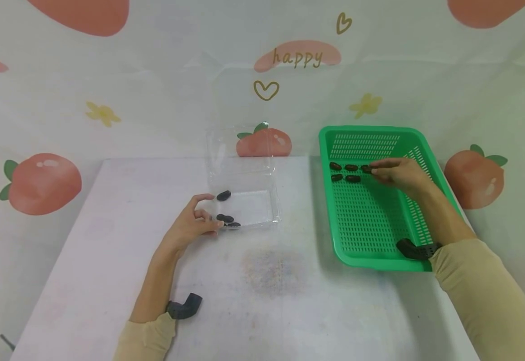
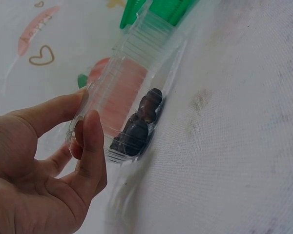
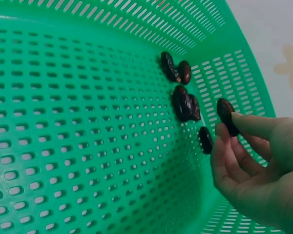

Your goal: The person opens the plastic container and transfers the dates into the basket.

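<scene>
**Green basket on the right, clear plastic box on the left, a hand at each**

The green basket (image 1: 379, 262) stands on the white table (image 1: 334, 311), close to the table's right edge. Inside it is the person's right hand (image 1: 402, 173), which pinches one dark date-like piece (image 3: 226, 110) between thumb and fingertips, near the far wall. Five other dark pieces (image 1: 353, 179) lie on the slotted floor, in two short rows by the far left corner. From these rows to the near rim, a wide stretch of bare green floor gives room for moving. The right wall is nearer: the right forearm crosses above it, and a black wrist piece (image 1: 413, 249) is seen over the near right corner.

The left hand (image 1: 190, 228) pinches the left wall of the clear box (image 1: 253, 205), with its fingers bent around the edge. In the box, more dark pieces (image 1: 223, 195) lie along the left side, one farther back and some together at the near left corner; their exact number is hard to tell. The raised lid (image 1: 223, 150) stands at the back, before the patterned cloth (image 1: 176, 100). Between box and basket runs a broad strip of table.
</scene>
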### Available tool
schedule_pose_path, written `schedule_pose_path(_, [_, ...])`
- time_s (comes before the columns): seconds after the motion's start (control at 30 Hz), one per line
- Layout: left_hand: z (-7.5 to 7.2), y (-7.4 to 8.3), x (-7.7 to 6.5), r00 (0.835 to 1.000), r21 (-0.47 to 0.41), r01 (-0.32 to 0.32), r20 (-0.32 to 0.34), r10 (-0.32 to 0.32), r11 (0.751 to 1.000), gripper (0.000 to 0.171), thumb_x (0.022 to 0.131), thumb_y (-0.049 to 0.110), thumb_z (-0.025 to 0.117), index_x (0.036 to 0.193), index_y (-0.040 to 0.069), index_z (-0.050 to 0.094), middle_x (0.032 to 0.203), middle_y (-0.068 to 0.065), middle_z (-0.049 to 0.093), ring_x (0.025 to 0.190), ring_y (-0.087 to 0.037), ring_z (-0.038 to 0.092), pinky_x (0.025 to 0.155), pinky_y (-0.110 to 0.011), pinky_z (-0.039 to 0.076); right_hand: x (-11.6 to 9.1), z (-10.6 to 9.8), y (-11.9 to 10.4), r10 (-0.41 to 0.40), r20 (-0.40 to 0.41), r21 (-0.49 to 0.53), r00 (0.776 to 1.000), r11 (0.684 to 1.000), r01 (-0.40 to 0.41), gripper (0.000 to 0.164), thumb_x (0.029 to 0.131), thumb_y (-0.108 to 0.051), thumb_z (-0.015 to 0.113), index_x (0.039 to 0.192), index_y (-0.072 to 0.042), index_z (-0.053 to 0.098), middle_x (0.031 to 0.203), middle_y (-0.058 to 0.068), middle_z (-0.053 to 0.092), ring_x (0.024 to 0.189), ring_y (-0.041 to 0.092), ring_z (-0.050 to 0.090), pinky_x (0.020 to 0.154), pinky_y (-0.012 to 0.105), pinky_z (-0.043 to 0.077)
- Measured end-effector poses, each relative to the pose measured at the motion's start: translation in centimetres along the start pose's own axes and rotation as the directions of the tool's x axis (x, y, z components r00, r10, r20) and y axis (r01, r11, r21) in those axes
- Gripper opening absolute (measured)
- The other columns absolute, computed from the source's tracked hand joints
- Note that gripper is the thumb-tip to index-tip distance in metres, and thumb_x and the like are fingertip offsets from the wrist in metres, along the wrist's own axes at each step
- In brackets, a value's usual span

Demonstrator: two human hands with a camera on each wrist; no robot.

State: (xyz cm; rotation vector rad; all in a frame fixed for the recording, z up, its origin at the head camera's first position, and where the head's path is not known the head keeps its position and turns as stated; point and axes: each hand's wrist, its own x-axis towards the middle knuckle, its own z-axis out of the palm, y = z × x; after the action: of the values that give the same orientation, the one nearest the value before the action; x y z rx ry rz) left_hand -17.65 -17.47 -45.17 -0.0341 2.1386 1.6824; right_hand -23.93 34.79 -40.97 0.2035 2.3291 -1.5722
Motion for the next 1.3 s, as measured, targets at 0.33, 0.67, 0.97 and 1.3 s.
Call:
schedule_pose_path(0.33, [0.0, 0.0, 0.0, 1.000, 0.008, 0.002, 0.002, -0.002, 1.000, 0.081, 0.085, 0.012, 0.080, 0.149, 0.017, 0.032, 0.079, -0.004, 0.047, 0.082, -0.026, 0.068, 0.078, -0.033, 0.059, 0.7, -0.2, 0.9, 0.047, 0.007, -0.050, 0.999, 0.998, -0.047, 0.048, 0.103, -0.015, 0.057, 0.142, 0.009, 0.044, 0.118, 0.000, 0.059, 0.094, 0.000, 0.063, 0.093, 0.029, 0.053])
schedule_pose_path(0.67, [-0.1, -0.1, 0.1, 1.000, -0.010, -0.003, 0.009, 0.003, 1.000, 0.081, 0.085, 0.011, 0.080, 0.149, 0.016, 0.031, 0.078, -0.004, 0.048, 0.082, -0.026, 0.068, 0.078, -0.032, 0.058, 1.3, -0.3, 1.6, 0.099, 0.012, -0.063, 0.995, 0.993, -0.098, 0.047, 0.105, -0.011, 0.051, 0.144, 0.012, 0.040, 0.153, 0.032, 0.027, 0.086, -0.008, 0.060, 0.093, 0.027, 0.053])
schedule_pose_path(0.97, [-0.1, 0.0, 0.0, 1.000, 0.007, -0.004, 0.004, 0.004, 1.000, 0.081, 0.085, 0.012, 0.080, 0.150, 0.016, 0.031, 0.078, -0.004, 0.048, 0.082, -0.029, 0.068, 0.078, -0.034, 0.059, 1.2, -0.3, 1.7, 0.114, -0.021, -0.094, 0.993, 0.989, -0.116, 0.045, 0.106, -0.013, 0.048, 0.143, 0.012, 0.042, 0.154, 0.032, 0.026, 0.082, -0.009, 0.060, 0.088, 0.026, 0.055])
schedule_pose_path(1.3, [-0.1, 0.0, 0.0, 1.000, 0.007, 0.000, 0.002, 0.000, 1.000, 0.081, 0.085, 0.012, 0.080, 0.149, 0.015, 0.031, 0.078, -0.004, 0.048, 0.081, -0.027, 0.067, 0.077, -0.032, 0.058, 0.9, -0.6, 1.2, 0.096, -0.060, -0.138, 0.994, 0.985, -0.104, 0.048, 0.103, -0.019, 0.056, 0.140, 0.010, 0.047, 0.102, -0.003, 0.066, 0.082, -0.001, 0.063, 0.083, 0.029, 0.057])
